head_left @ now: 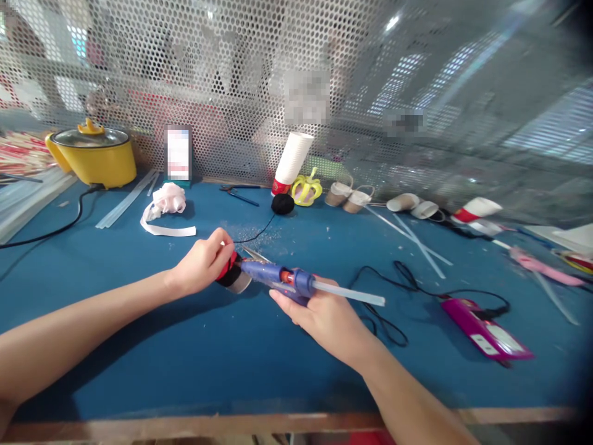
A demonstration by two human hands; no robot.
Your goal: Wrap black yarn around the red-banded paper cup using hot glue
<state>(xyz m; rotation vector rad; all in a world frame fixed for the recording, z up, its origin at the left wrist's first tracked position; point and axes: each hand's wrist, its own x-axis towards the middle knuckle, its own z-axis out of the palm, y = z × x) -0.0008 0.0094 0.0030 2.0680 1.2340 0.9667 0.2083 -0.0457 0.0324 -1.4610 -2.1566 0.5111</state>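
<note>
My left hand is closed at the top of a small red paper cup, which is tilted and has black on its side. A strand of black yarn runs from these fingers to a black yarn ball. My right hand grips a blue hot glue gun. Its nozzle meets the cup, though the exact contact is hard to make out. A translucent glue stick pokes out of the gun's back. Scissors lie partly hidden behind the gun.
A magenta power strip with a black cord lies right. Behind are stacked paper cups, a yellow crown-shaped piece, small handled cups and pliers. A yellow pot, phone and white ribbon stand left.
</note>
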